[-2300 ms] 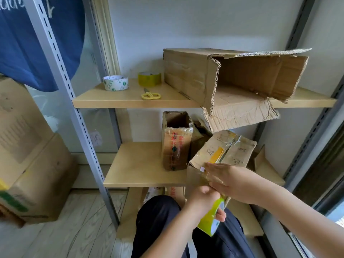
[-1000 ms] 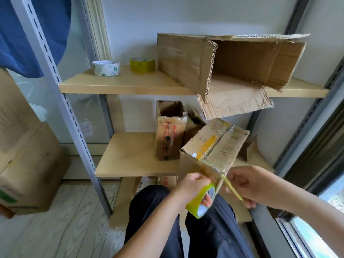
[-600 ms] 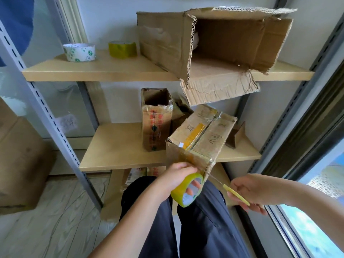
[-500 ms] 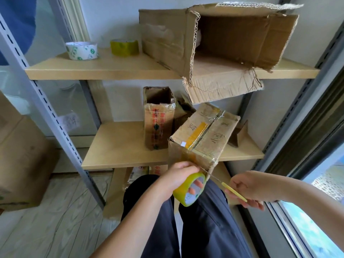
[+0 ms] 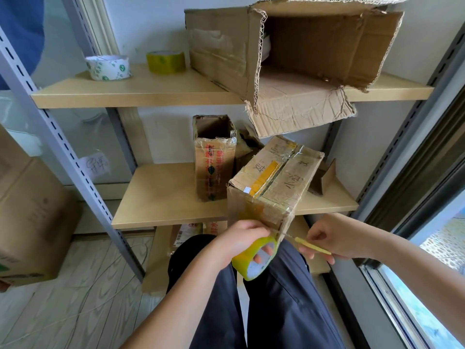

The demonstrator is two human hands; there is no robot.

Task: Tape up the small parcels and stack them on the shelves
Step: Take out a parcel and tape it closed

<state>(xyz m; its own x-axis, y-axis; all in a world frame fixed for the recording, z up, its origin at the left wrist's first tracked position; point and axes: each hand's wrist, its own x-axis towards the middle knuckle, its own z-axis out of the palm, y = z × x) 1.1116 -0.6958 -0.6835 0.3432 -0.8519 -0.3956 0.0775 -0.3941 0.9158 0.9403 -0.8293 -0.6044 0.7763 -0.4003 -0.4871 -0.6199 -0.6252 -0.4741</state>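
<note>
Left hand (image 5: 241,239) grips yellow tape roll (image 5: 254,258) at small parcel's (image 5: 271,190) near lower corner; right hand (image 5: 324,238) grasps yellow-handled scissors (image 5: 312,246), blades at the tape

Yellow-green tape roll (image 5: 254,258); yellow-handled scissors (image 5: 312,245); brown parcel (image 5: 274,187) with a yellow strip; white tape roll (image 5: 108,67) printed with green marks; navy trousers (image 5: 276,311).

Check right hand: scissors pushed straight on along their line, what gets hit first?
The right hand points the scissors left at the tape strip by the parcel corner; next, probably the tape roll in the left hand.
</note>
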